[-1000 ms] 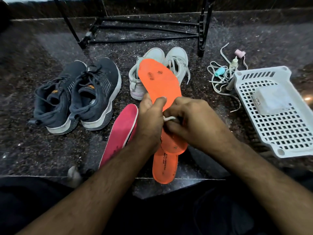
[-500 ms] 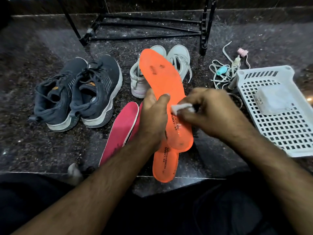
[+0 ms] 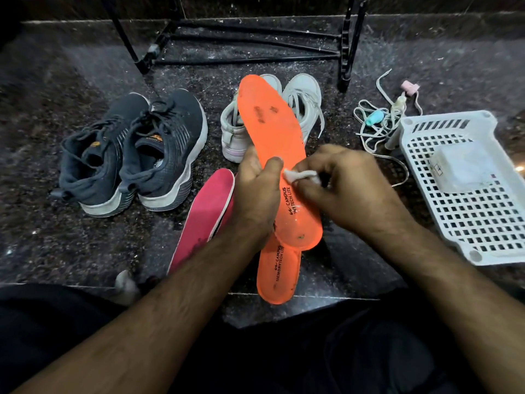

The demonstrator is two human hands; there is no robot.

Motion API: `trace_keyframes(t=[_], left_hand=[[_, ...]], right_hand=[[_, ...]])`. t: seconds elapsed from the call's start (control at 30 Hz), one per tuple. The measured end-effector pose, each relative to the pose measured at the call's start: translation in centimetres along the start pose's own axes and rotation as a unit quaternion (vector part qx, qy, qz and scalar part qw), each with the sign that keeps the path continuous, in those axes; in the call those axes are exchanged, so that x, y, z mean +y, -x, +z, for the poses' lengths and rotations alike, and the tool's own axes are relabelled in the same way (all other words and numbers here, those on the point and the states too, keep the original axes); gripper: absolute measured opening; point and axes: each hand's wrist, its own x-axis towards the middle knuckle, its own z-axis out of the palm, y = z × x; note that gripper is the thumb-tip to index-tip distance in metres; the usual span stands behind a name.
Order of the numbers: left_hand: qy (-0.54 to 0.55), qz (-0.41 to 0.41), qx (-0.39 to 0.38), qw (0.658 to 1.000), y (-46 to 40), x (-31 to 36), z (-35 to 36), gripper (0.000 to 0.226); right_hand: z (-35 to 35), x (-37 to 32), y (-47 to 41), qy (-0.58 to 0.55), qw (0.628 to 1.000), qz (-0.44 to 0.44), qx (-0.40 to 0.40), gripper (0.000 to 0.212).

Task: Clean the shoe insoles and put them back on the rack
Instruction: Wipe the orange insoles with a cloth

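My left hand (image 3: pixel 257 191) grips an orange insole (image 3: pixel 272 129) by its left edge, thumb across its top, and holds it tilted above the floor. My right hand (image 3: pixel 349 189) pinches a small white wipe (image 3: pixel 298 175) and presses it on the insole's middle. A second orange insole (image 3: pixel 279 275) lies on the floor under the first, its heel toward me. Pink insoles (image 3: pixel 203 220) lie to the left, partly hidden by my left forearm. The black metal rack (image 3: pixel 244 46) stands at the back.
A pair of dark grey sneakers (image 3: pixel 133 155) sits on the left and a pair of white sneakers (image 3: pixel 304 95) behind the held insole. A white plastic basket (image 3: pixel 480 223) with a pack inside is on the right, with loose laces (image 3: pixel 375 123) beside it.
My right hand has slid the wipe from near the insole's heel up toward its middle, uncovering the printed lettering. The held insole has risen and tilted slightly.
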Motion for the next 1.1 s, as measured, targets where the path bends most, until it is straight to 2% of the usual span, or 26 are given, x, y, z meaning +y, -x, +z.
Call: trace_keyframes(t=[0.1, 0.13, 0.2, 0.33, 0.4, 0.47, 0.53, 0.67, 0.7, 0.8, 0.9, 1.03, 1.1], left_hand=[[0.009, -0.018, 0.019, 1.000, 0.3, -0.1, -0.2, 0.024], [0.008, -0.025, 0.025, 0.999, 0.3, -0.1, -0.2, 0.023], [0.008, -0.025, 0.022, 0.999, 0.1, 0.0, -0.3, 0.021], [0.016, -0.020, 0.004, 1.000, 0.0, 0.4, 0.0, 0.025], [0.015, -0.018, 0.000, 1.000, 0.2, 0.2, -0.2, 0.026], [0.003, -0.023, 0.009, 1.000, 0.2, 0.0, -0.4, 0.024], [-0.001, -0.023, 0.013, 1.000, 0.2, 0.0, -0.4, 0.021], [0.004, -0.014, 0.007, 1.000, 0.1, 0.0, -0.2, 0.022], [0.006, -0.013, 0.008, 1.000, 0.0, 0.1, -0.2, 0.023], [-0.002, -0.011, 0.029, 1.000, -0.2, 0.1, -0.6, 0.023], [-0.002, -0.020, 0.041, 0.999, -0.3, 0.3, -0.6, 0.023], [0.005, -0.019, 0.015, 1.000, 0.0, 0.3, -0.1, 0.022], [0.003, -0.026, 0.019, 0.999, 0.1, 0.3, -0.3, 0.023]], right_hand=[[0.5, -1.3, 0.5, -0.013, 0.989, -0.066, -0.131, 0.024], [0.2, -1.2, 0.4, -0.014, 0.986, -0.070, -0.153, 0.022], [-0.7, -0.2, 0.2, -0.006, 0.989, -0.052, -0.135, 0.014], [-0.6, 0.7, 0.0, 0.026, 1.000, -0.001, -0.010, 0.010], [0.4, -0.3, 0.1, 0.015, 0.998, -0.035, -0.042, 0.013], [0.5, -0.9, 0.5, 0.004, 0.990, -0.075, -0.118, 0.014], [-0.2, -0.7, 0.4, 0.002, 0.986, -0.073, -0.148, 0.014], [-0.6, 0.5, 0.2, 0.012, 0.999, -0.019, -0.044, 0.012], [-0.2, 0.2, 0.2, 0.016, 0.999, -0.025, -0.040, 0.013], [0.7, -1.0, 0.6, -0.004, 0.987, -0.090, -0.135, 0.020], [-0.9, -0.6, 0.6, -0.027, 0.975, -0.096, -0.200, 0.023], [-1.1, 0.3, 0.3, 0.006, 0.993, -0.064, -0.099, 0.006], [0.4, -0.6, 0.2, 0.019, 0.994, -0.069, -0.087, 0.009]])
